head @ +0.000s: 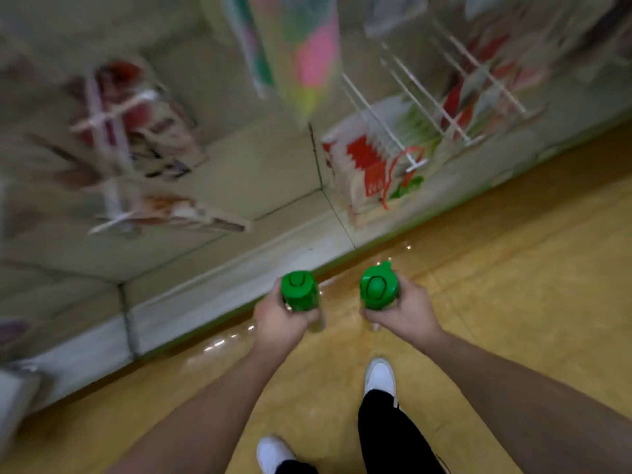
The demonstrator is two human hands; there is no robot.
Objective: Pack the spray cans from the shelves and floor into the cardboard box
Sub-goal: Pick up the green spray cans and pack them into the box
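A spray can is gripped in each hand, just below the middle of the frame. The left can (300, 291) is held upright by the left hand (285, 325), whose fingers are curled round the body below the green cap. The right can (378, 291) is held in the same way by the right hand (408, 311), with the thumb laid along the near side. Only the green caps and a little of each body are seen from above; the rest is hidden by the fingers. The two cans are held side by side, near each other but apart, over the floor (513, 268).

Both bare forearms are stretched in from the lower edge of the frame. Between them, at the bottom centre, two white shoes (380, 378) and a black trouser leg (390, 432) are seen on the glossy yellow floor.

Just beyond the cans, a pale shelf base (239, 278) runs aslant from the lower left to the right edge. Above it, in the upper right, white wire hooks (427, 107) are hung with red and white packets (362, 165). More hanging goods are seen in the upper left, too blurred to be told apart.
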